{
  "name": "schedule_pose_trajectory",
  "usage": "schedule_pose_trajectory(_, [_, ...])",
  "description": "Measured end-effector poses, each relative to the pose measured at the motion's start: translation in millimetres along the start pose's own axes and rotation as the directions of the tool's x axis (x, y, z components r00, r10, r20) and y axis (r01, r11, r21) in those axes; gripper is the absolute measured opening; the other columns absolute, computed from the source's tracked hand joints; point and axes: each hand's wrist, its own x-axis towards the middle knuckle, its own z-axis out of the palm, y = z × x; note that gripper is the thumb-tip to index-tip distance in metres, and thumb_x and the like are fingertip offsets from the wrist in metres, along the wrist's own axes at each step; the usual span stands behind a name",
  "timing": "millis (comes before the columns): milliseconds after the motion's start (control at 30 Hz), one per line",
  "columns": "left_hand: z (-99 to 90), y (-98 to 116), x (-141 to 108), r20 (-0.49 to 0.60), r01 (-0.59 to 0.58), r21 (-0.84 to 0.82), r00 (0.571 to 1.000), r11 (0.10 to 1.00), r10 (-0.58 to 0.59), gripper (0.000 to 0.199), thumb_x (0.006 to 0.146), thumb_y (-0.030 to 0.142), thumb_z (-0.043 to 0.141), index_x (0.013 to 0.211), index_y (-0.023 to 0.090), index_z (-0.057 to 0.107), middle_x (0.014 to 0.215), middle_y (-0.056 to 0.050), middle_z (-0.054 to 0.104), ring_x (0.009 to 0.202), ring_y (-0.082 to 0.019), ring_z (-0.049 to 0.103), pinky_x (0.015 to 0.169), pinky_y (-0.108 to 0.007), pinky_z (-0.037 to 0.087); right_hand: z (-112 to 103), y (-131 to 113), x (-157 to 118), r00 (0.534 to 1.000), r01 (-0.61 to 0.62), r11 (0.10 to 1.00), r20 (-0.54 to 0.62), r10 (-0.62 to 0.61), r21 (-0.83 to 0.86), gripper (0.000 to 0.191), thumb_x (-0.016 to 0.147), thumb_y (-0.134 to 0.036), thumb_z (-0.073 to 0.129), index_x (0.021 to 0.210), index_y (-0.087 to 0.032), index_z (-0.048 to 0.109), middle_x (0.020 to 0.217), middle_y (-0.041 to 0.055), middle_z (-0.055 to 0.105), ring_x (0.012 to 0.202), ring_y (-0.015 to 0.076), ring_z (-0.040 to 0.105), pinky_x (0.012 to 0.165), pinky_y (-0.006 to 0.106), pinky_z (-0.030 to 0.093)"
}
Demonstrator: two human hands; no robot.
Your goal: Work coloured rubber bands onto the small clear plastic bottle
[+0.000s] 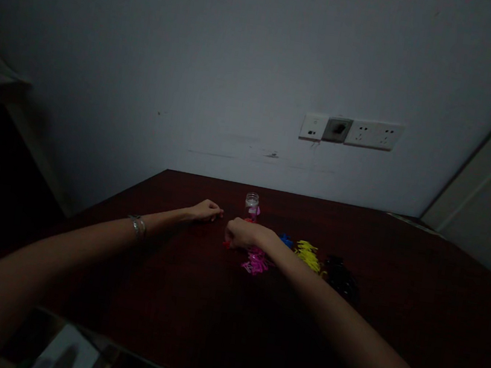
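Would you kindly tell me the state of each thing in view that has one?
Clear jar: upright, no lid visible.
Pink pieces: loose, heaped.
Yellow pieces: loose, heaped.
Blue pieces: partly hidden.
Left hand: fingers bent; grip unclear.
Right hand: fingers curled, something red beneath; grip unclear.
Bracelet: worn.
Wall sockets: nothing plugged in.

Jar [251,201] on table [155,305], behind small piles [255,263]; sockets [373,135] on wall [128,70] beyond.
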Motion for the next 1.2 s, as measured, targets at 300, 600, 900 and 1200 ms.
schedule_pose_trajectory(300, [0.5, -1, 0, -0.003, -0.008, -0.024, 1.000, 1.000, 0.008, 0.043, 0.073, 0.055, 0.051, 0.079, 0.014, 0.060, 0.049, 0.003, 0.044, 0.036, -0.005, 0.028, 0.037, -0.021, 0.017, 1, -5, -1, 0.998, 0.001, 1.000, -0.059, 0.000, 0.019, 0.024, 0.063, -0.008, 0.053, 0.080, -0.011, 0.070, 0.078, 0.0096, 0.068, 0.062, 0.0147, 0.059, 0.050, 0.021, 0.037])
schedule_pose_trajectory(600, [-2.8, 2, -6, 0.030, -0.050, -0.030, 0.998, 0.998, 0.051, 0.040, 0.072, 0.052, 0.050, 0.063, 0.014, 0.054, 0.044, 0.004, 0.041, 0.035, -0.005, 0.030, 0.035, -0.020, 0.018, -18, -3, -19, 0.928, 0.194, 0.874, -0.373, -0.016, 0.445, 0.021, 0.065, -0.009, 0.056, 0.082, -0.010, 0.068, 0.065, 0.0022, 0.062, 0.058, 0.0088, 0.053, 0.052, 0.018, 0.038])
schedule_pose_trajectory(900, [1.2, -5, 2, 0.002, -0.028, -0.051, 1.000, 0.998, 0.028, 0.047, 0.069, 0.060, 0.051, 0.077, 0.014, 0.059, 0.048, 0.005, 0.043, 0.032, -0.005, 0.028, 0.033, -0.020, 0.018, -52, 29, -37, 0.700, 0.313, 0.704, -0.656, 0.283, 0.637, 0.014, 0.067, -0.015, 0.056, 0.077, -0.011, 0.065, 0.065, 0.0026, 0.062, 0.059, 0.0102, 0.053, 0.058, 0.023, 0.042])
schedule_pose_trajectory(1200, [0.4, -11, 7, 0.019, -0.022, -0.028, 1.000, 0.999, 0.022, 0.041, 0.073, 0.055, 0.050, 0.079, 0.015, 0.058, 0.050, 0.004, 0.044, 0.033, -0.005, 0.032, 0.033, -0.019, 0.021, -41, 75, -22, 0.535, 0.307, 0.730, -0.745, 0.398, 0.610, 0.013, 0.066, -0.020, 0.059, 0.073, -0.011, 0.065, 0.071, 0.0056, 0.066, 0.066, 0.0138, 0.058, 0.064, 0.026, 0.044])
